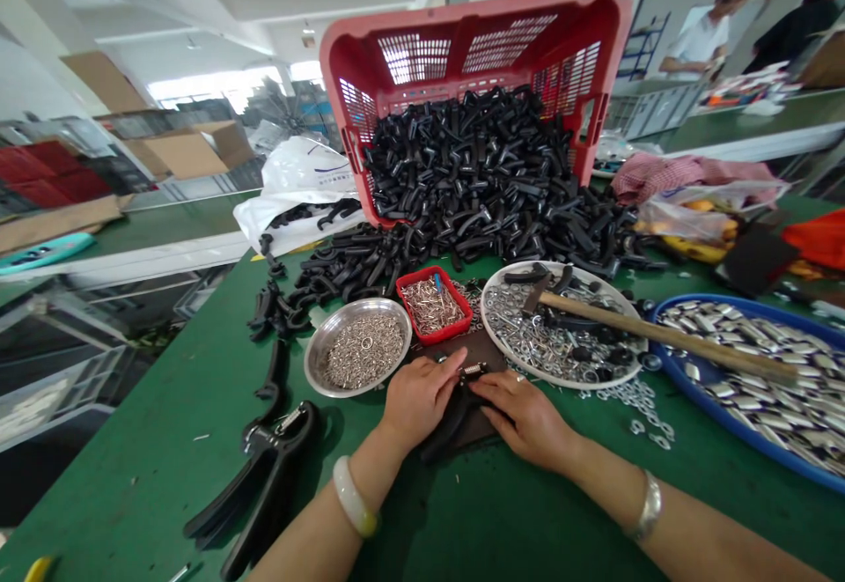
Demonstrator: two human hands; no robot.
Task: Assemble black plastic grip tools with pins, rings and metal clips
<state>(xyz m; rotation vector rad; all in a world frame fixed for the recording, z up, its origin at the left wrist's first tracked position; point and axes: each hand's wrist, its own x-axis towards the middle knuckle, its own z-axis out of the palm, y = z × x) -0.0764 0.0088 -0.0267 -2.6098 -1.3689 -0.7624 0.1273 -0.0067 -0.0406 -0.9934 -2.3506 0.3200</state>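
Between my hands lies a black spring clamp (pixel 441 443), its coiled metal spring (pixel 473 370) showing near the fingertips. My left hand (pixel 417 395) closes on its left side, thumb and fingers by the spring. From the other side my right hand (pixel 532 416) grips it with bent fingers. A dark flat pad (pixel 485 347) is under the clamp. To the left on the green table rests a black clamp with long handles (pixel 268 467) and a spring at its top. Just beyond my hands stand a steel bowl of small metal parts (pixel 317 369) and a red tray of pins (pixel 455 333).
A red crate (pixel 336 98) lies tipped, spilling black plastic parts (pixel 475 168) onto the table. A hammer (pixel 613 322) lies across a white tray of hardware (pixel 488 300) and a blue tray of metal sleeves (pixel 666 401). Loose washers (pixel 637 427) lie nearby. A person (pixel 709 32) works behind.
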